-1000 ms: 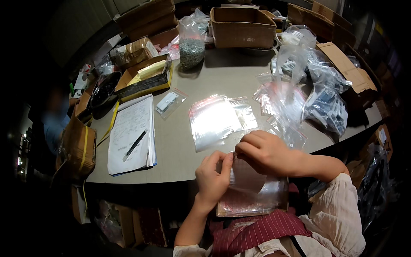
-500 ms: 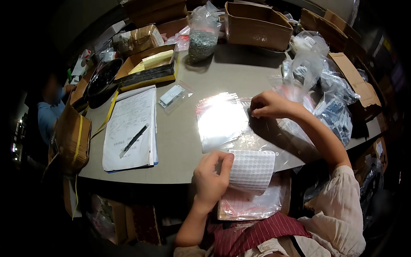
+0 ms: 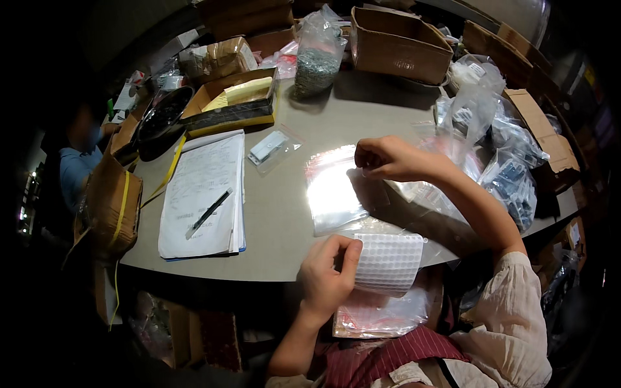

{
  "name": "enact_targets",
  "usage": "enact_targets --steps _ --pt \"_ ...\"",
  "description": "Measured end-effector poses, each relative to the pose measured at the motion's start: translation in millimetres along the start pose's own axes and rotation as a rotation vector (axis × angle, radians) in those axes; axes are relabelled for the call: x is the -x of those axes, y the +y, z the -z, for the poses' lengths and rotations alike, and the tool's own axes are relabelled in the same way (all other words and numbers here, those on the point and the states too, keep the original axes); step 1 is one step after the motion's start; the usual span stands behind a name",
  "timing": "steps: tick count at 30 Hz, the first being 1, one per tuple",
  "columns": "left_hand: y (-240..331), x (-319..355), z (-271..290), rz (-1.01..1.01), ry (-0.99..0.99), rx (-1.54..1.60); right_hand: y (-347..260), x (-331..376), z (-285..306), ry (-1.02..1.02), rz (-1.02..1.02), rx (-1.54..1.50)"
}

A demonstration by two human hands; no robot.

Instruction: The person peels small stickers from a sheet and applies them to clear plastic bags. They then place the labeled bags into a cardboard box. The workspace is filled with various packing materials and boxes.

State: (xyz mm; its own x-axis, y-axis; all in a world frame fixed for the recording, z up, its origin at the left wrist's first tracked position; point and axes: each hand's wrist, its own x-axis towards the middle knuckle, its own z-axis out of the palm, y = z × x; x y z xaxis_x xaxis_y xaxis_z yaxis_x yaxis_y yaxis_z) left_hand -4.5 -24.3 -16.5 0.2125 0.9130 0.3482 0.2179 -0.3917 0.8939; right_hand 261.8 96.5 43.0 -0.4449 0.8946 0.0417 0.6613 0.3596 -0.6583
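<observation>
My left hand (image 3: 328, 271) pinches the left edge of a white sheet of small round stickers (image 3: 389, 262), held up at the table's near edge. Over the right part of a stack of clear zip bags (image 3: 333, 200) is my right hand (image 3: 394, 160), its fingers drawn together in a pinch. Whatever they hold, if anything, is too small to make out. Strong glare whitens the middle of the stack. Below the sticker sheet, at my lap, lie more clear bags with red seal strips (image 3: 381, 313).
Papers (image 3: 204, 187) with a pen (image 3: 210, 212) lie to the left, near a small bagged white part (image 3: 268, 148). Bagged parts (image 3: 511, 184) pile up at right. Behind stand a bag of small metal pieces (image 3: 315, 68) and a cardboard box (image 3: 401, 48). Another person (image 3: 81, 161) is far left.
My right hand has moved left, from beside the bag stack to over its right part. My left hand still holds the sticker sheet. The whole view has shifted slightly.
</observation>
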Motion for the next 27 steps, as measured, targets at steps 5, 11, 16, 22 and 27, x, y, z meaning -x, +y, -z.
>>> enact_targets --steps 5,11,16,22,27 --pt "3 2 4 0.013 -0.015 -0.017 10 0 -22 0.083 0.014 0.41" --pt "-4 4 3 -0.012 -0.021 -0.006 25 53 24 0.036 -0.406 0.402" --pt "-8 2 -5 -0.02 -0.012 -0.042 29 83 38 0.097 -0.414 0.6" --pt "-1 0 -6 -0.078 -0.007 -0.089 11 88 12 0.331 -0.016 0.553" --pt "-5 7 -1 -0.088 0.001 -0.075 -20 117 -18 0.33 0.138 0.627"
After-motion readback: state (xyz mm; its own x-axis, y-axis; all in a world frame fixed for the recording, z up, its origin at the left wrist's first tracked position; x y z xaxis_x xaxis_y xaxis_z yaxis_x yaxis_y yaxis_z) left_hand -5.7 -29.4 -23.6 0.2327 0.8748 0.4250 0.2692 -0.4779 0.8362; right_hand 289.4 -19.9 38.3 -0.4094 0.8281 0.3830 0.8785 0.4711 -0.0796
